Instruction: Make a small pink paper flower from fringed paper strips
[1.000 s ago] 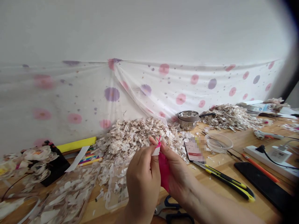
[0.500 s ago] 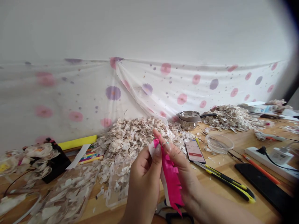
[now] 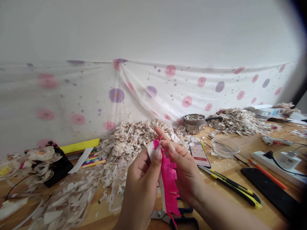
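Note:
A bright pink crepe-paper strip (image 3: 169, 179), cut into fringe along its right edge and backed with a white band, hangs down between both hands. My left hand (image 3: 141, 179) pinches its upper end between thumb and fingers, where pink fringe tips stick out. Close against that end, my right hand (image 3: 183, 163) has its thumb and fingers bent round a thin pink strand, with one finger pointing up behind. Below the strip lie dark-handled scissors (image 3: 185, 220), partly covered by the paper and the left hand.
Dried pale petals (image 3: 136, 140) are heaped behind the hands. To the right are a phone (image 3: 199, 155), a yellow-black utility knife (image 3: 233, 185), a clear plastic lid (image 3: 225, 147), metal bowls (image 3: 194, 123) and a power strip (image 3: 275, 166). Petal trays (image 3: 111, 204) stand left.
Both hands and the pink strip have shifted slightly left. My right thumb has moved a little away from the left thumb, and more of the scissors shows underneath.

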`<state>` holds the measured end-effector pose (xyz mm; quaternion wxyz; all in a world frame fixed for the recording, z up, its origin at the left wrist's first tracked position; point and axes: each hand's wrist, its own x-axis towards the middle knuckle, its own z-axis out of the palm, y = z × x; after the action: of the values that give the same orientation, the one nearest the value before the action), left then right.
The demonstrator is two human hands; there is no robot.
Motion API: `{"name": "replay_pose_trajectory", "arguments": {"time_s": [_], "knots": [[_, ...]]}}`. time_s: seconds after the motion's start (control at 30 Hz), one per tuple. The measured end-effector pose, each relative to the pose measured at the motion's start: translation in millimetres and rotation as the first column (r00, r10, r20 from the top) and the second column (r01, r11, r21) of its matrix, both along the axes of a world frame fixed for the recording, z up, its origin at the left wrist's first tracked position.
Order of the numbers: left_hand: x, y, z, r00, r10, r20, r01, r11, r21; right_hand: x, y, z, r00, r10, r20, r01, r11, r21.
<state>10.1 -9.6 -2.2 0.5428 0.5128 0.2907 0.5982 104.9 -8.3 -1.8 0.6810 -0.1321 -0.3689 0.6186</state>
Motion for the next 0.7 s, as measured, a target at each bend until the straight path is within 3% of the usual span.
{"name": "replay_pose_trajectory", "arguments": {"time_s": [0.23,0.4,0.53,0.63,0.7], "knots": [[-1.2,-3.5,3.5,0.997,0.068,-0.03,-0.067,0.998,0.021,0.5,0.4,-4.4,0.999,0.0,-0.042,0.002,1.0,0.03],[-1.6,-3.1,2.9,0.99,0.106,-0.096,-0.1,0.993,0.067,-2.8,-3.1,-3.2,0.995,0.049,-0.089,-0.059,0.991,-0.122],[-3.9,-1.6,0.7,0.953,0.191,-0.235,-0.15,0.972,0.179,-4.5,-4.5,-2.9,0.988,0.105,-0.111,-0.128,0.965,-0.229],[-4.4,-0.9,-1.3,0.877,0.347,-0.333,-0.226,0.908,0.352,-3.6,-4.2,-2.4,0.982,0.126,-0.138,-0.162,0.944,-0.286],[-4.3,-0.3,-3.6,0.787,0.501,-0.36,-0.275,0.807,0.523,-2.9,-4.1,-1.6,0.977,0.143,-0.16,-0.186,0.934,-0.305]]}}
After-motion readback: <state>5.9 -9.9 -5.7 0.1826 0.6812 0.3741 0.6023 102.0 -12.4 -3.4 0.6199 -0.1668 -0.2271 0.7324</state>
